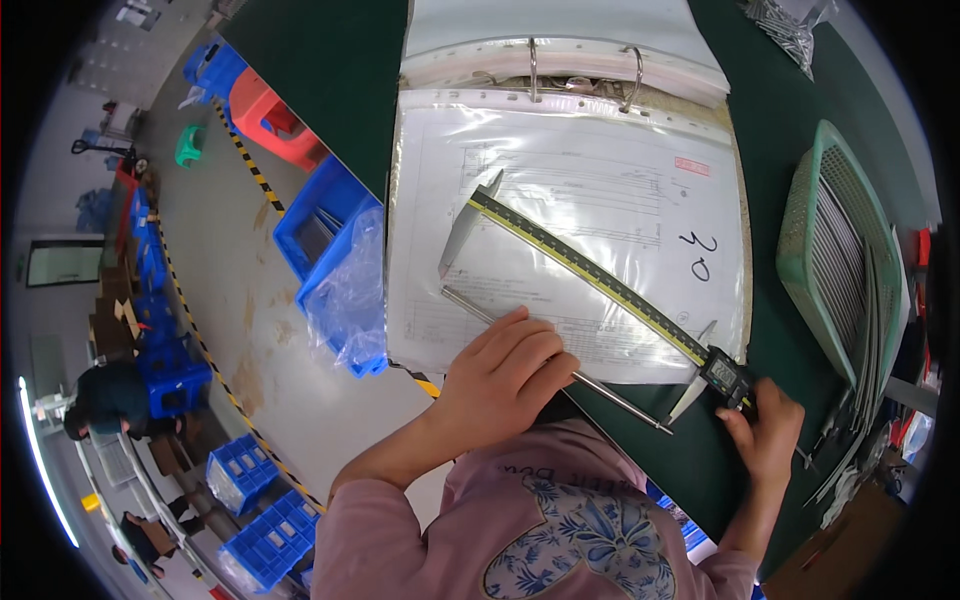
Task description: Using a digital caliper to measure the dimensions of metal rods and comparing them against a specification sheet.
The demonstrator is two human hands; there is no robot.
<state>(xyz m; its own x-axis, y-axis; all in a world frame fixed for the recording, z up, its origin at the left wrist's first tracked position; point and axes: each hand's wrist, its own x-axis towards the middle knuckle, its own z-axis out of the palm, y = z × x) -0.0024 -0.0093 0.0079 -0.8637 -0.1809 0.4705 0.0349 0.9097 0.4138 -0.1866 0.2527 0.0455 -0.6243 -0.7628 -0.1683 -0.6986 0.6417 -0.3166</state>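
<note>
My left hand (503,377) is closed around the middle of a thin metal rod (618,399), which lies slantwise between the jaws of a digital caliper (590,272). The fingers hide the rod's middle stretch. My right hand (765,430) grips the caliper at its black display head (727,376), thumb on the near side. The caliper's long scale slopes across a ring binder page (600,140) in a clear sleeve. One jaw is near the rod's upper left end, the other near its lower right end; contact cannot be told.
A green basket (800,215) of metal rods stands on the dark green table at right. A bag of small metal parts (787,38) lies at the far right. Left of the table are a blue bin (290,240) with plastic film and a red stool (262,118). People are in the background.
</note>
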